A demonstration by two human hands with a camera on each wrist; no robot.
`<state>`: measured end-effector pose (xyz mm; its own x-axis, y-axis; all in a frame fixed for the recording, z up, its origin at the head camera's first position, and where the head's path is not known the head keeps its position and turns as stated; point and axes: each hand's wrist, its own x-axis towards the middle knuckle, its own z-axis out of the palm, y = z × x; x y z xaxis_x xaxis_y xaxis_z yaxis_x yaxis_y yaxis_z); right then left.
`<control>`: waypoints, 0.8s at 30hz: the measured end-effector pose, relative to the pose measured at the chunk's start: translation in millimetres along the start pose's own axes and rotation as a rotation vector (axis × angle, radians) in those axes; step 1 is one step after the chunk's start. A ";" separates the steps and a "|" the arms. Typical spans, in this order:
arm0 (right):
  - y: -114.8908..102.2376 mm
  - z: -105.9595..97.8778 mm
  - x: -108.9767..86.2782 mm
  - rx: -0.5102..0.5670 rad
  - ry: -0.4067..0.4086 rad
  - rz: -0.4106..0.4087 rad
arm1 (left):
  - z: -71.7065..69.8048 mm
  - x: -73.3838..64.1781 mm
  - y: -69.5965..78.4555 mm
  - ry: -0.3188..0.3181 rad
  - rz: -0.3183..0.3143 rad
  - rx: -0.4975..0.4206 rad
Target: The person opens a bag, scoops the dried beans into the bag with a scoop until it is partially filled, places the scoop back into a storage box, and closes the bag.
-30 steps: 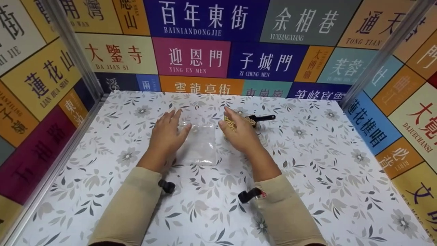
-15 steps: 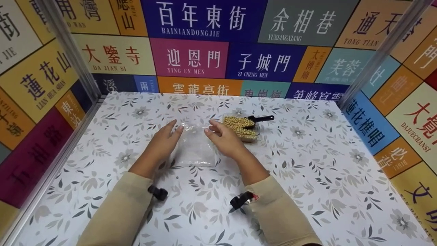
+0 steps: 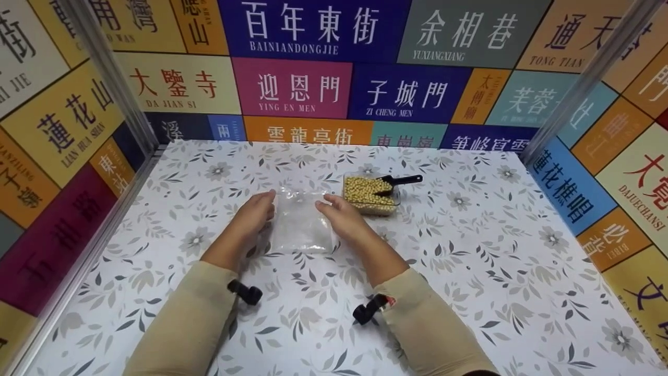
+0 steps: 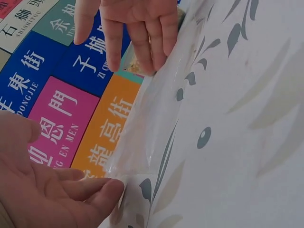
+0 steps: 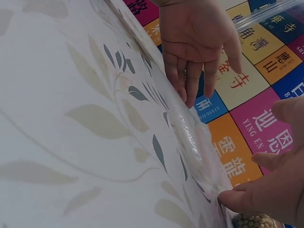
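A flat, clear plastic bag (image 3: 302, 224) lies on the table between my two hands. My left hand (image 3: 250, 215) is at its left edge, and in the left wrist view the fingertips (image 4: 113, 191) come right up to the plastic. On the opposite side, my right hand (image 3: 345, 218) has relaxed fingers at the bag's right edge; the right wrist view places a fingertip (image 5: 230, 200) close to the table there. Neither hand grips anything. Just beyond the right hand stands a clear container (image 3: 371, 210) of yellowish, round beans (image 3: 362, 189), with a black scoop (image 3: 404, 180) stuck in them.
A white tablecloth (image 3: 469, 250) with grey leaves and flowers covers the table. Colourful panels (image 3: 292, 86) with large characters line the back and sides. Clear corner posts (image 3: 584, 83) rise at the back corners. Black straps with small mounts (image 3: 368, 309) sit on both sleeves.
My right hand has moved left and nearer, from in front of the bean container to the bag's right edge. My left hand has come down slightly beside the left edge. The bag stays flat.
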<state>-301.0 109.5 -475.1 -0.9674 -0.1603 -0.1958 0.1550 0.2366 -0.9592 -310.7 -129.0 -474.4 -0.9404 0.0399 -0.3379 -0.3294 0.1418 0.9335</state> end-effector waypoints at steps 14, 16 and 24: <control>0.9 -2.7 4.6 0.257 0.047 0.015 | -3.4 2.9 2.5 0.014 -0.106 -0.238; -0.9 -3.4 3.3 0.266 0.061 0.000 | -3.1 1.1 4.9 0.020 -0.098 -0.242; -6.9 -9.6 -0.1 0.220 0.130 -0.065 | 0.8 -3.1 16.7 0.066 0.010 -0.149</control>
<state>-303.9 117.0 -466.5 -0.9922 -0.0407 -0.1179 0.1174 0.0133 -0.9930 -313.2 -125.9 -457.9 -0.9456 -0.0255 -0.3244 -0.3243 -0.0067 0.9459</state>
